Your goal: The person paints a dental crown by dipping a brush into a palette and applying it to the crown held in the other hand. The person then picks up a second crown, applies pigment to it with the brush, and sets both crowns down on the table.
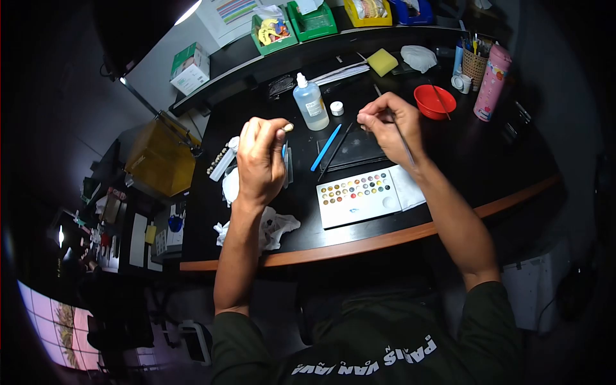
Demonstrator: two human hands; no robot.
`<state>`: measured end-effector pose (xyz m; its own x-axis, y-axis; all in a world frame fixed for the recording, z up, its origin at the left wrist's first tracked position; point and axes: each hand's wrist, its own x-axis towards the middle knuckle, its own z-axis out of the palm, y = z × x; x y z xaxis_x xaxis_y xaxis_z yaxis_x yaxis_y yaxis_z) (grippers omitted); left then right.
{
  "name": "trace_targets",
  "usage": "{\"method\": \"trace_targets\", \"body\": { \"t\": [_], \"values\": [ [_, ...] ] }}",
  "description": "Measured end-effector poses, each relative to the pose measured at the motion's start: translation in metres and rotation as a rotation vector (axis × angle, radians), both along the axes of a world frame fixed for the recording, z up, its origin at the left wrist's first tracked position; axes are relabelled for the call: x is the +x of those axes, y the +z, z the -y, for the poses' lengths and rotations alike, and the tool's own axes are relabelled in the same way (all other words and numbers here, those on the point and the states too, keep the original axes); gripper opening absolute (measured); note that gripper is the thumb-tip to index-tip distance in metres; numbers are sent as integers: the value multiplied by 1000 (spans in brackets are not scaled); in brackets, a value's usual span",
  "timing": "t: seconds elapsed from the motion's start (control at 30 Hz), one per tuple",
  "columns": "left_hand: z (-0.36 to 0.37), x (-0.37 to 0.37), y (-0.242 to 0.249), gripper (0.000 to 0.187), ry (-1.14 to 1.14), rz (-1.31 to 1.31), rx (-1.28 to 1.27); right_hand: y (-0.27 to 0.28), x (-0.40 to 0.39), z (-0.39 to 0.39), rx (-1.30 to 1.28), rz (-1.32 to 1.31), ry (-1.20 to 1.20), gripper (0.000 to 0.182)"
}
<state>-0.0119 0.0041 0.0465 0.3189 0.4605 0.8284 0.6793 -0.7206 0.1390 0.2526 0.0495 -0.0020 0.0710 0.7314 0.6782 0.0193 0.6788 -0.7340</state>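
Note:
My left hand [260,157] is raised above the desk, its thumb and fingers pinched on a small tooth-coloured piece [289,127] that looks like a dental crown. Opposite it, my right hand [394,125] is closed around a thin dark brush [403,140], whose shaft slants across the hand; I cannot make out the bristles. Below the hands lies a white palette [353,210] with rows of coloured paint spots. A blue pen-like tool [326,147] and a thin black tool [335,152] rest between the hands. Behind them stand a clear bottle [312,106] and a small white jar [337,108].
A red bowl [428,102] with a stick across it and a pink flask [493,83] stand at right. Crumpled tissue [276,230] lies near the wooden front edge [359,242]. A yellow sponge [383,62] sits behind, below green bins [312,22]. A lamp [147,25] hangs upper left.

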Motion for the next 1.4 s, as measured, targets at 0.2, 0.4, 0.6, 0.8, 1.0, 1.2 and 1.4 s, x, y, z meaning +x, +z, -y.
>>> {"method": "trace_targets", "body": {
  "t": [0.2, 0.4, 0.6, 0.8, 1.0, 1.2, 1.4],
  "values": [
    [92, -15, 37, 15, 18, 36, 6, 38, 11, 92, 103, -81, 453, 20],
    [223, -30, -39, 9, 220, 181, -533, -42, -35, 211, 18, 116, 645, 35],
    [302, -50, -155, 13, 580, 304, -930, -161, -109, 221, -774, 375, 884, 27],
    [331, -61, -201, 15, 831, 254, -992, -206, -152, 216, -1085, 260, 1160, 15],
    [340, -75, -223, 13, 909, 220, -963, -236, -191, 223, -1153, 190, 1219, 24],
    [346, -80, -238, 12, 958, 234, -1055, -259, -200, 234, -1147, 370, 1124, 30],
    [349, -80, -251, 13, 956, 242, -1070, -289, -197, 233, -1135, 191, 1128, 31]
  ]
}}
